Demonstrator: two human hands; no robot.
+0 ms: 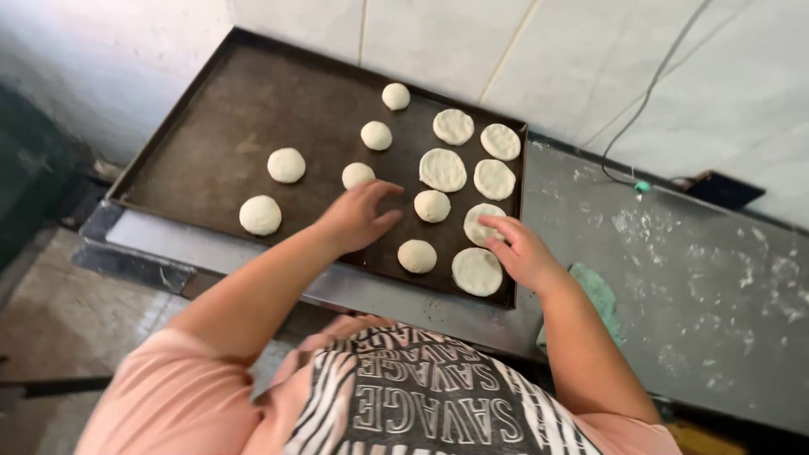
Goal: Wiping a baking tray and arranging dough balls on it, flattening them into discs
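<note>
Dough pieces (442, 169), balls and flattened discs, lie on a dark baking tray (211, 109) at the worktop's (699, 278) left end. The right hand (524, 250) partly hides the disc (480, 223) under its spread fingers near the tray's right edge. The left hand (358, 216), fingers apart, hovers by a ball (432, 206), holding nothing.

The flattened dough disc (482, 224) under the right hand's fingertips is pale and round, lying flat near the right edge of the dark baking tray (211, 109). The dough ball (432, 206) nearest the left hand is smaller (still rounded, not pressed) and sits just left of the disc.
</note>
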